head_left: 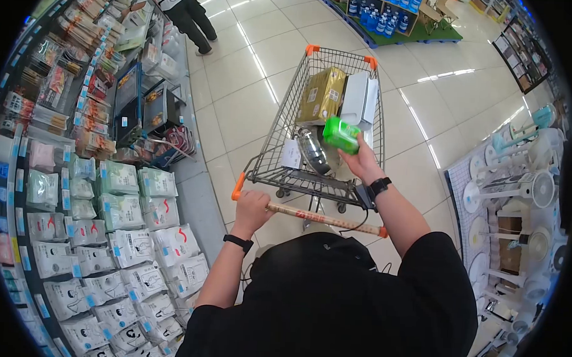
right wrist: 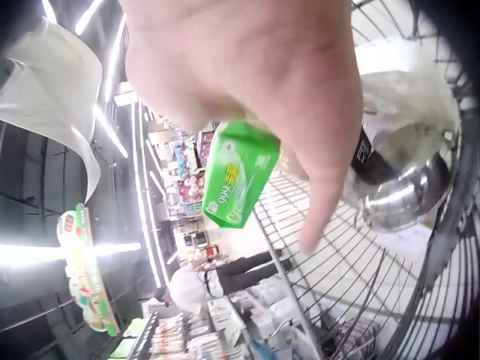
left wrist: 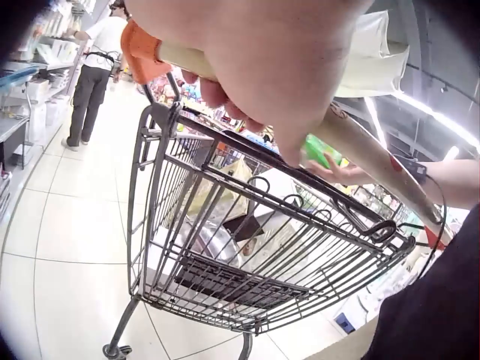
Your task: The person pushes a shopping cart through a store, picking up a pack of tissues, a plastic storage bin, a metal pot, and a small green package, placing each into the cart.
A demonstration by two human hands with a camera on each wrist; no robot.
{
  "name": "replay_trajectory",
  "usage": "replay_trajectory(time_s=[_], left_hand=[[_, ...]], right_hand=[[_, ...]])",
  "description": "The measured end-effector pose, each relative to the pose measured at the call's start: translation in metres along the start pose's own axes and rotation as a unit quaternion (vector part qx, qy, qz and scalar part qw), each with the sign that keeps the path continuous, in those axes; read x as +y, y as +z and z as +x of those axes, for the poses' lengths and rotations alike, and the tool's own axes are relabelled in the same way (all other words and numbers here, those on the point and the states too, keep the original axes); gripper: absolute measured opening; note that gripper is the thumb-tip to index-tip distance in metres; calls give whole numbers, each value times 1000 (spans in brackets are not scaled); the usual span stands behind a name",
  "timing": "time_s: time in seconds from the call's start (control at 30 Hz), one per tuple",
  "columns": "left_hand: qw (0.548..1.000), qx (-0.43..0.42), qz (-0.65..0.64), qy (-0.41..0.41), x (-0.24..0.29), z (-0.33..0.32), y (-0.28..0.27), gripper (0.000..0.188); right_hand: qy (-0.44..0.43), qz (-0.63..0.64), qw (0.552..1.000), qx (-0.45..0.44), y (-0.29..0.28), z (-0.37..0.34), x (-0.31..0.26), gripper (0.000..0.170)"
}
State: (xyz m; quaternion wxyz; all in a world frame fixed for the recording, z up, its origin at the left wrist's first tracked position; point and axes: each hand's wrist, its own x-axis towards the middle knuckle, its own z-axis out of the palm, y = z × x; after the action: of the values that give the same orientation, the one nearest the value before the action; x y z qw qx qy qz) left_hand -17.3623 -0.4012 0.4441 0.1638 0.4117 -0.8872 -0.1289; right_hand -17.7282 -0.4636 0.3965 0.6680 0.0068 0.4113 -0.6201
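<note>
My left hand [head_left: 252, 210] grips the left end of the shopping cart's handle [head_left: 322, 219], beside its orange end cap. Over the wire basket, my right hand [head_left: 362, 161] holds a bright green packet [head_left: 341, 135] with white and yellow print. In the right wrist view the green packet [right wrist: 241, 176] hangs beyond the palm, and part of it is hidden by the hand. Below it in the shopping cart [head_left: 275, 131] lie a gold box [head_left: 322, 95], a white box [head_left: 359, 99], a shiny metal vessel [head_left: 314, 152] and a small white carton [head_left: 291, 155].
Shelves of bagged goods [head_left: 132, 245] run along the left. White fans [head_left: 537, 187] line the right side. Ahead stands a person in dark trousers [head_left: 189, 19], near the left shelves. Blue bottles [head_left: 383, 21] are stacked on a green platform [head_left: 423, 33] at the far end.
</note>
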Motion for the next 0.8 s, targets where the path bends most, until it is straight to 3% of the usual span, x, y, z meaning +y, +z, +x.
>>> replay_trajectory(time_s=[0.03,0.07,0.17,0.2,0.27,0.3,0.37,0.4,0.47,0.67,0.73,0.77,0.8], left_hand=[[999,11,52,-9,-2,-1,6,34],[994,22,105,-19,-2,-1,9,34],[994,41,102,-15,-4,1,1,37],[993,31,109,-18,-3,-3,-5,36],[993,26,118,-19,-3,-3,-8,33],[992,23,126,-18,-4,-2,-8,31],[990,26,134,-20,-9,3,-8,29],[989,29,141,-21,-11,5,-8,28],[990,31,134,-18,-17,12,-13,26],[991,48,127,-3,-49,41,-15,27],[991,82,104,6,-57,54,-20,23],[990,88,107,4,-61,59,-21,23],[995,70,70,16,-66,65,-21,20]], right_hand=[[54,23,997,-54,-3,6,-15,69],[56,20,997,-53,-9,12,-21,69],[158,-265,948,-81,-31,33,-16,64],[159,-264,948,-82,-31,22,-8,64],[175,-493,849,-74,-36,6,4,53],[176,-492,849,-75,-37,-2,7,53],[101,-585,799,-95,-36,-17,13,47],[107,-584,799,-96,-33,-27,12,47],[7,-695,708,-125,-20,-50,0,47],[45,-723,669,-168,26,-102,-36,61],[103,-776,569,-250,51,-116,-45,68],[16,-765,586,-268,38,-120,-37,72],[10,-775,566,-282,47,-123,-34,73]])
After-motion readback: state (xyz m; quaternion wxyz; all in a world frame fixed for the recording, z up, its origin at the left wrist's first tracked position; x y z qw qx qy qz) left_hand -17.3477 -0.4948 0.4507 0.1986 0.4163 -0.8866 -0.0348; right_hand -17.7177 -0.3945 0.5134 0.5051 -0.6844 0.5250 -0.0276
